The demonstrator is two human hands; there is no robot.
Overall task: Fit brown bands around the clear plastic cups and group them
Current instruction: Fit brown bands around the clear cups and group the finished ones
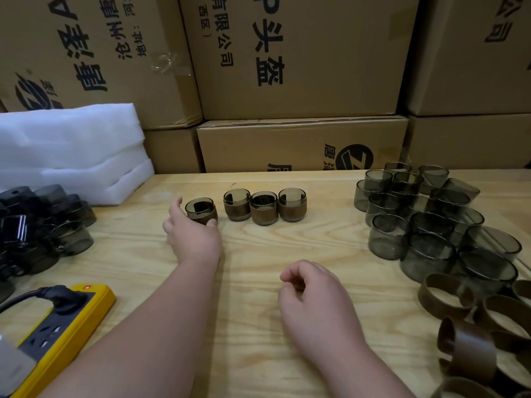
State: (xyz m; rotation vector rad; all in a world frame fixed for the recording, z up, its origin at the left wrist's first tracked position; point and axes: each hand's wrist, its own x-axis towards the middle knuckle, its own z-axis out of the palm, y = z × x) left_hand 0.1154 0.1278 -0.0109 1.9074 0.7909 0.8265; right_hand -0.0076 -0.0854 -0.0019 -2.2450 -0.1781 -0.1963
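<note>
My left hand (191, 232) reaches forward and grips a banded cup (201, 210) standing upright on the wooden table (253, 326). Just to its right, three more banded cups (264, 207) stand in a row, touching one another. My right hand (311, 294) hovers low over the table's middle with fingers loosely curled, holding nothing. Several bare smoky clear cups (425, 219) cluster at the right. A pile of loose brown bands (477, 328) lies at the near right corner.
A yellow power strip (66, 326) with a plugged cable lies at the near left. Dark cups and black parts (37, 225) are heaped at the left edge. White foam sheets (71, 150) sit behind them. Cardboard boxes (301, 67) wall off the back.
</note>
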